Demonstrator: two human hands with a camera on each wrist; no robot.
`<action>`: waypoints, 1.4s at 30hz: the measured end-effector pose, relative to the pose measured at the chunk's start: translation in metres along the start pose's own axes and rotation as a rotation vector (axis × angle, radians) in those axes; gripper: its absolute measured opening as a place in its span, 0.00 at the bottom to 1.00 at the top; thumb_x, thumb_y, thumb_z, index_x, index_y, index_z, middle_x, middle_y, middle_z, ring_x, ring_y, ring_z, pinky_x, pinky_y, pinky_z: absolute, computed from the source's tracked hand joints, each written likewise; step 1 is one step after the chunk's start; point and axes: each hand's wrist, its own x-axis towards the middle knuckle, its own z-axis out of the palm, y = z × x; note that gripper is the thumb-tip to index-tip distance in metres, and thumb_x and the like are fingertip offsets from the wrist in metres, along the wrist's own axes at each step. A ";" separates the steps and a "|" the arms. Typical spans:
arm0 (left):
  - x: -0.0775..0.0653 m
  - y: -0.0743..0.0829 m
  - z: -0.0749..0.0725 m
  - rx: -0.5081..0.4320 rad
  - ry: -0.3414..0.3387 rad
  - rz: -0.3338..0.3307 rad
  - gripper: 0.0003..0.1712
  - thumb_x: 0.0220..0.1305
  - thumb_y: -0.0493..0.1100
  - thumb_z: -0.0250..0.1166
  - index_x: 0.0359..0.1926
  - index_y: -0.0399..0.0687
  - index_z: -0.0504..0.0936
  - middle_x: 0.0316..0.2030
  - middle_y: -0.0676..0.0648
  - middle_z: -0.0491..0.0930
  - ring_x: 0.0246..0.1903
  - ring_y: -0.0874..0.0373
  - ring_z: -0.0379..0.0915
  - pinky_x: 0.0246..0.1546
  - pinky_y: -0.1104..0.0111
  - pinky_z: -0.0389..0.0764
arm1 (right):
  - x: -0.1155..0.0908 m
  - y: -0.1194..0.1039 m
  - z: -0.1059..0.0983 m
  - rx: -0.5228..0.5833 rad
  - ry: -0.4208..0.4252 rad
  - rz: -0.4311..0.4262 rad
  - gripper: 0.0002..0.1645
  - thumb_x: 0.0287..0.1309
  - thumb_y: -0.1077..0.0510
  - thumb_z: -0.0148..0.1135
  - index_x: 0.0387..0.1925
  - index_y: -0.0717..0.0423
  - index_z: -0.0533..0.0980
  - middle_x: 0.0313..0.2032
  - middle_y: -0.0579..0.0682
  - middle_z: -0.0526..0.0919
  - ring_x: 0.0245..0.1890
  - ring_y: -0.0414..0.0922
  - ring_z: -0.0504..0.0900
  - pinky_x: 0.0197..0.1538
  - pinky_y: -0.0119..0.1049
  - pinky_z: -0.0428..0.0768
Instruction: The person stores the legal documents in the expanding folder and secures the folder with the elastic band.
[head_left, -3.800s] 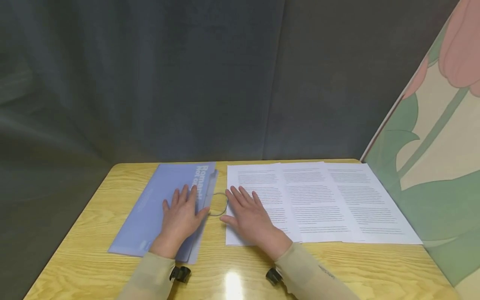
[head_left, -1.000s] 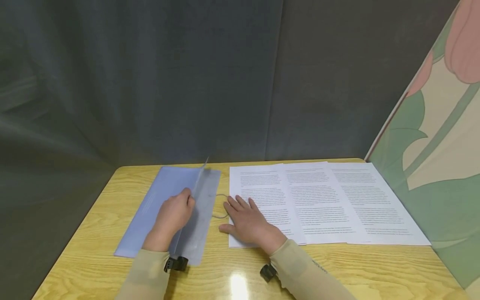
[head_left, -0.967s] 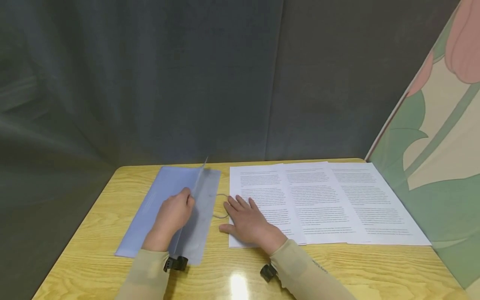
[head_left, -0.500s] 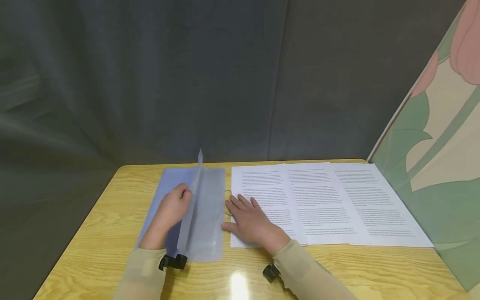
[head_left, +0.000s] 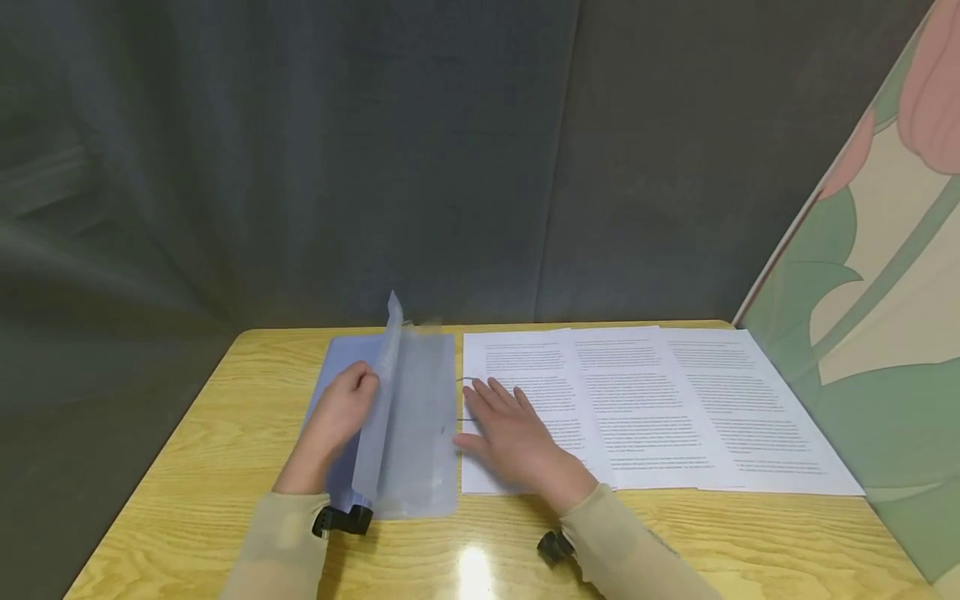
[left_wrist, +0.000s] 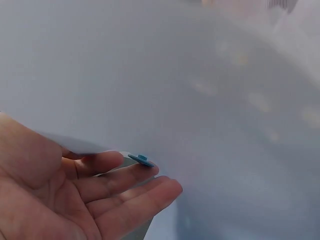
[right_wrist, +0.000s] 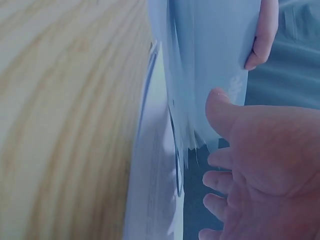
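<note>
A translucent blue plastic folder (head_left: pixel 382 450) lies at the left of the table, its front cover raised and curling upright. My left hand (head_left: pixel 341 408) pinches the cover's edge with curled fingers. The left wrist view has that cover filling most of the picture, with a small blue snap button (left_wrist: pixel 141 160) by my fingertips. Right of the cover, clear inner sheets (head_left: pixel 423 417) fan slightly upward. My right hand (head_left: pixel 517 433), fingers spread and straight, is over the left printed sheet (head_left: pixel 525 358). A thin elastic loop (head_left: pixel 465 379) runs from the folder toward its fingers.
Two more printed sheets (head_left: pixel 637 400) overlap to the right of the first, reaching the right side of the wooden table (head_left: pixel 195 467). A dark curtain (head_left: pixel 420 167) hangs behind, and a tulip-patterned cloth (head_left: pixel 885 317) borders the right.
My left hand has gone from lying flat on the folder to gripping its cover and peeling it up leftward. The folder has slid right toward the papers. My right hand stays over the paper, shifting slightly.
</note>
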 end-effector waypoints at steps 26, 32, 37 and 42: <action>-0.002 0.003 0.004 -0.029 0.002 -0.011 0.13 0.83 0.41 0.44 0.35 0.45 0.64 0.26 0.47 0.60 0.25 0.53 0.54 0.28 0.60 0.62 | -0.029 0.075 -0.031 0.039 0.193 0.279 0.53 0.79 0.38 0.63 0.87 0.62 0.53 0.86 0.66 0.49 0.86 0.65 0.44 0.83 0.65 0.47; -0.002 0.003 0.003 -0.031 0.005 -0.009 0.13 0.83 0.40 0.44 0.35 0.45 0.64 0.26 0.46 0.60 0.24 0.53 0.55 0.28 0.60 0.62 | -0.034 0.093 -0.034 0.062 0.184 0.330 0.55 0.79 0.37 0.62 0.87 0.64 0.50 0.85 0.71 0.47 0.86 0.68 0.42 0.83 0.66 0.45; -0.003 0.004 0.002 -0.038 0.008 -0.012 0.13 0.82 0.40 0.45 0.34 0.45 0.64 0.26 0.46 0.60 0.24 0.53 0.55 0.28 0.60 0.62 | -0.037 0.100 -0.034 0.081 0.151 0.341 0.56 0.79 0.38 0.63 0.87 0.67 0.49 0.85 0.73 0.46 0.85 0.70 0.41 0.82 0.67 0.44; -0.003 0.005 0.000 -0.039 0.010 -0.013 0.13 0.83 0.40 0.45 0.35 0.45 0.65 0.26 0.47 0.61 0.24 0.53 0.56 0.28 0.60 0.63 | -0.038 0.101 -0.032 0.072 0.126 0.357 0.58 0.78 0.39 0.64 0.85 0.72 0.49 0.85 0.73 0.45 0.85 0.71 0.42 0.82 0.66 0.46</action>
